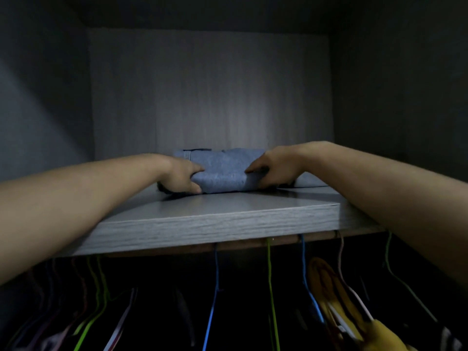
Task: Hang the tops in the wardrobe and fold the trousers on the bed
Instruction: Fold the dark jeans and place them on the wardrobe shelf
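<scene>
Head camera looks into a dim wardrobe where both arms reach over a grey shelf [228,219]. The left hand [181,177] grips the left end of a folded blue garment [222,171], thumb on top and fingers curled beneath its edge; the right hand [272,169] grips the right end the same way, thumb on top and fingers tucked under. Between them the bundle sits low on the shelf board, its underside apparently touching the wood, set back from the front edge and short of the back wall [210,92]. A waistband-like hem shows at its far left corner, so it is probably a pair of folded trousers, though the light is too poor to be sure. Something pale lies flat on the shelf just right of the right hand; what it is cannot be told. Below the shelf a rail [278,240] carries coloured hangers, among them a blue one [215,274], a green one [270,274], and farther right a yellow top [336,295] already hung. Judging by this, the step in hand is stowing a folded piece on the shelf, and the hanging seems at least partly done. The next move would call for sliding the fingers out from under without dragging the folds open, keeping the bundle square and its edges flat on the board.
</scene>
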`<state>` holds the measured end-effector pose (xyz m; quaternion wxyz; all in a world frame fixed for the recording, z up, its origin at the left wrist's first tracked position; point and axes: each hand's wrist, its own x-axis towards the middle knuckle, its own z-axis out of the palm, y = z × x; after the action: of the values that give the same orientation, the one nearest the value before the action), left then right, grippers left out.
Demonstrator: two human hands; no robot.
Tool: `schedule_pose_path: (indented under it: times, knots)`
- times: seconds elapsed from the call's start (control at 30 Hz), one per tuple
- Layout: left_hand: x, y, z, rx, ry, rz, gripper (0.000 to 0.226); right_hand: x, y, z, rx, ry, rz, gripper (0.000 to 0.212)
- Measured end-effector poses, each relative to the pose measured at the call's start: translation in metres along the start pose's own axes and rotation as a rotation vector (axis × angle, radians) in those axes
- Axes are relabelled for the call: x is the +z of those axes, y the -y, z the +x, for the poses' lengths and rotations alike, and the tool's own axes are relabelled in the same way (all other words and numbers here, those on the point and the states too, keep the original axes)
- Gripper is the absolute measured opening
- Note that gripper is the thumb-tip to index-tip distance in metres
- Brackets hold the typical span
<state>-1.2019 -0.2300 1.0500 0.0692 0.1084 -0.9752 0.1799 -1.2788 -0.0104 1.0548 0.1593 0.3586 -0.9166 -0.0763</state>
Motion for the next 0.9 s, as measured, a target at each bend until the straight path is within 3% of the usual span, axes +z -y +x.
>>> schedule_pose_path:
  times: [0.1,0.27,0.47,0.67,0.9]
  knots:
    - [-0.007,0.006,-0.017,-0.036,0.019,-0.149,0.082,-0.003,-0.001,-0.01,0.068,-0.147,0.07,0.054]
    - [-0.02,0.017,-0.041,-0.126,-0.479,-0.16,0.075,-0.012,-0.006,-0.037,0.225,-0.461,0.014,0.061]
    - [-0.024,0.001,-0.086,-0.018,-0.942,-0.129,0.071,-0.012,0.012,-0.093,0.339,-0.746,0.029,0.057]
    - [-0.01,-0.041,-0.12,0.084,-1.083,-0.321,0.071,0.007,0.029,-0.172,0.428,-0.85,-0.157,0.054]
    - [0.042,-0.118,-0.15,0.209,-1.058,-0.423,0.072,0.056,0.036,-0.268,0.524,-0.71,-0.432,0.059]
